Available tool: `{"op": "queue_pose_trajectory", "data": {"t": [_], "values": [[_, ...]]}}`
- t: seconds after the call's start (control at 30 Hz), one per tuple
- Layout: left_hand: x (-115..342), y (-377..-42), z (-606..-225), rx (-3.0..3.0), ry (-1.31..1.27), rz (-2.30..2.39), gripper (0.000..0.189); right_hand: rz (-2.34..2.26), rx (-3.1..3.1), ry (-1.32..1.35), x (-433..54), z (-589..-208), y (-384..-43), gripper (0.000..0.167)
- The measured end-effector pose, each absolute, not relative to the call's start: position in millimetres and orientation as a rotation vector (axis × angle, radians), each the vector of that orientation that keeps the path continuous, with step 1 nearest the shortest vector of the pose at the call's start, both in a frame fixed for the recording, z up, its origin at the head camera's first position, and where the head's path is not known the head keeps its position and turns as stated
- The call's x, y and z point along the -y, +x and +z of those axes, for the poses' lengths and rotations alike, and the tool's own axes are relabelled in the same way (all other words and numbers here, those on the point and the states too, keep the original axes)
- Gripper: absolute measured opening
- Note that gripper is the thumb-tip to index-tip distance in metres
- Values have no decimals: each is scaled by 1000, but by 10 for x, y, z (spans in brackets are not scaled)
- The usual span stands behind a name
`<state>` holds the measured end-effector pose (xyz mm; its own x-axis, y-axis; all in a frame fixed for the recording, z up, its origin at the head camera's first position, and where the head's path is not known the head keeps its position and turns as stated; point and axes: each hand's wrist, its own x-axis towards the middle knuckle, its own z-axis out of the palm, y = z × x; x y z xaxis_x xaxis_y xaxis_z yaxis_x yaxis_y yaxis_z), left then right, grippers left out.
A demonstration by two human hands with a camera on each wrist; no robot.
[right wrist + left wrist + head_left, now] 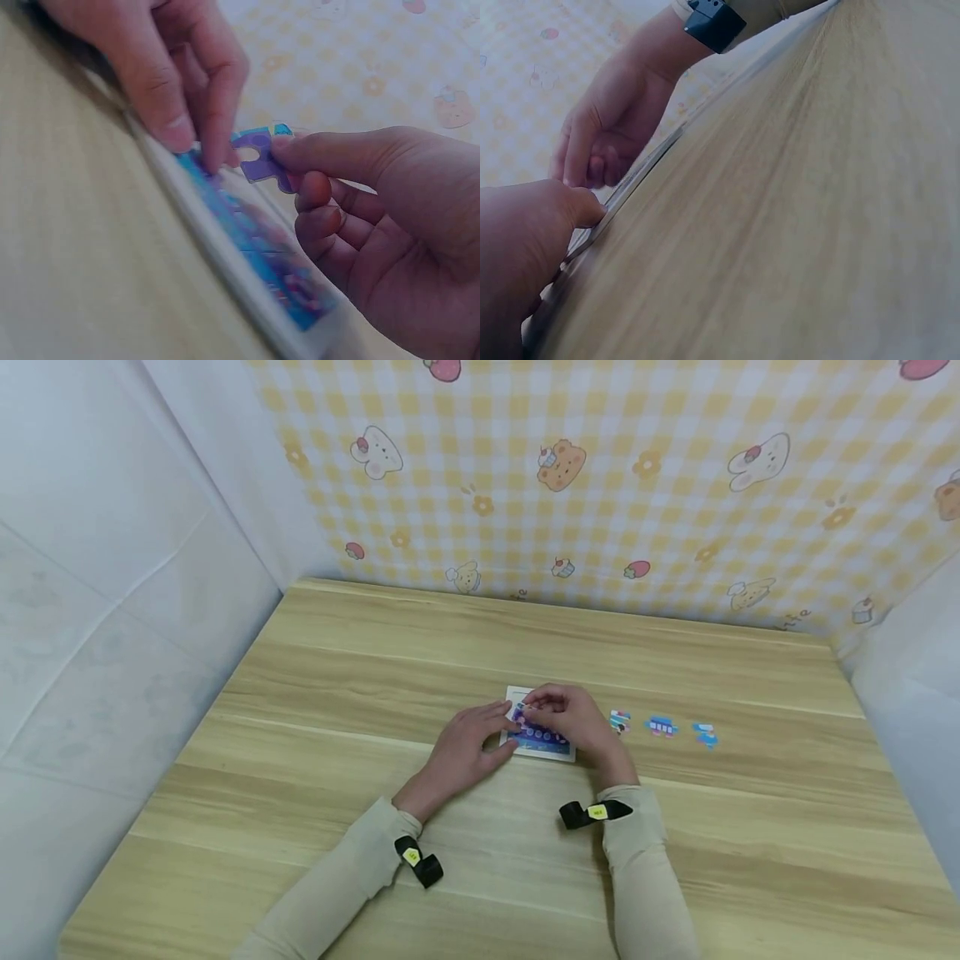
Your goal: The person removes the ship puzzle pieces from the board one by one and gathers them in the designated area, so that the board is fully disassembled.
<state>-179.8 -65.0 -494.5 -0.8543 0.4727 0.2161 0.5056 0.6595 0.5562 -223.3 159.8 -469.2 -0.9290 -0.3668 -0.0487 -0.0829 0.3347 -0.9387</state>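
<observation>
A small jigsaw puzzle board (542,756) with a white border lies on the table, its lower part filled with blue and purple pieces. My right hand (576,720) is over its upper right, pinching a purple jigsaw piece (260,155) between thumb and fingers. In the right wrist view the piece is tilted just above the board. My left hand (468,745) rests at the board's left edge, fingers extended and touching the board and its pieces. The left wrist view shows the left thumb (589,208) against the board's edge.
Three loose pieces or small clusters lie right of the board: a multicoloured one (619,720), a blue and purple one (662,727) and a light-blue one (706,735). The wooden table (300,760) meets a yellow checked cloth (517,527) behind and white cloth at the sides.
</observation>
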Motion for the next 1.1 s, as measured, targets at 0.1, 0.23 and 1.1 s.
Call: {"op": "queue_pose_trajectory", "data": {"t": [0.1, 0.23, 1.1], "values": [[655, -1784, -4959, 2790, -832, -977, 27, -1644, -2389, -349, -1673, -4591, -2192, 20], [624, -1776, -4960, 2767, -850, -993, 26, -1616, -2484, -309, -1851, -4435, -2096, 20], [652, -1730, -4914, 2927, -762, -948, 55, -1352, -2561, -228, -2744, -4653, -1627, 16]]}}
